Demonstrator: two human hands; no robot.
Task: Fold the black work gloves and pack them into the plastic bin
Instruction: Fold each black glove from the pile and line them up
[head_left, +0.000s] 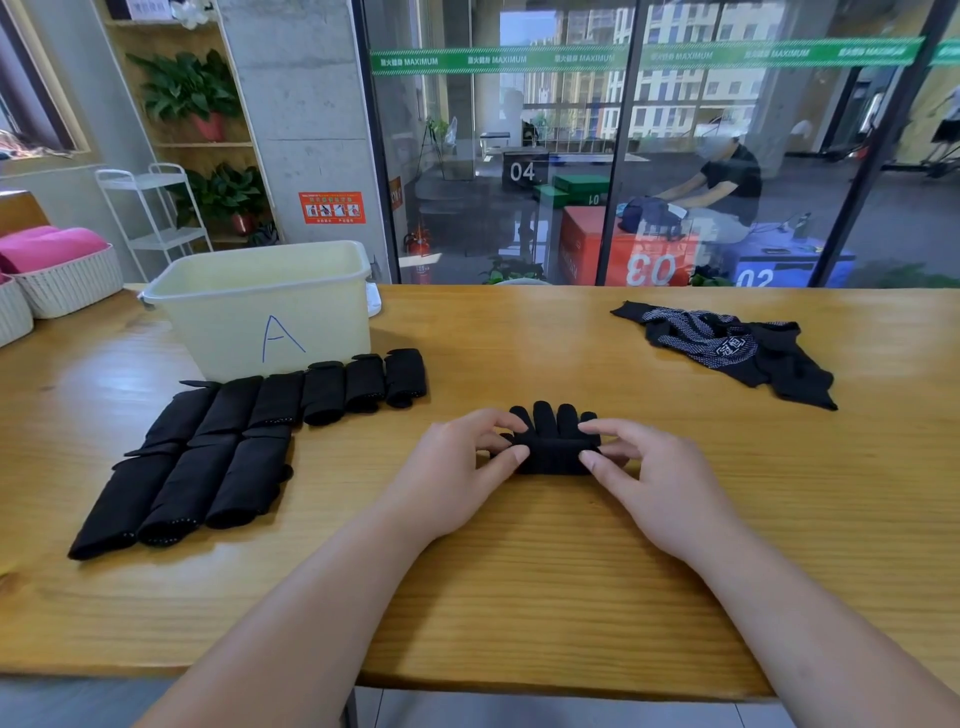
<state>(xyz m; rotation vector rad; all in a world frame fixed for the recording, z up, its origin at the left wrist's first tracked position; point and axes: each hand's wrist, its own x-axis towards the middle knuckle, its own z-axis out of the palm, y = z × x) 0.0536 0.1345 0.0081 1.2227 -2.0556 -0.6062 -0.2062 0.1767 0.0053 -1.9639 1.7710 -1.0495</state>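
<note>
Two pinch-grips, left (457, 473), right (660, 483), on glove (553, 448)

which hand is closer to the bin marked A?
Left. The left hand pinches the left end of the glove, with the bin beyond it to the left; the right hand pinches the glove's right end, farther off.

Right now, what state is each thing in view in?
Plastic bin: upright, lidless.
Glove at centre: partly folded, fingers sticking out.
Left hand: pinching that glove.
Right hand: pinching it too.
Folded gloves: laid in rows.
Loose gloves: unfolded heap.
</note>
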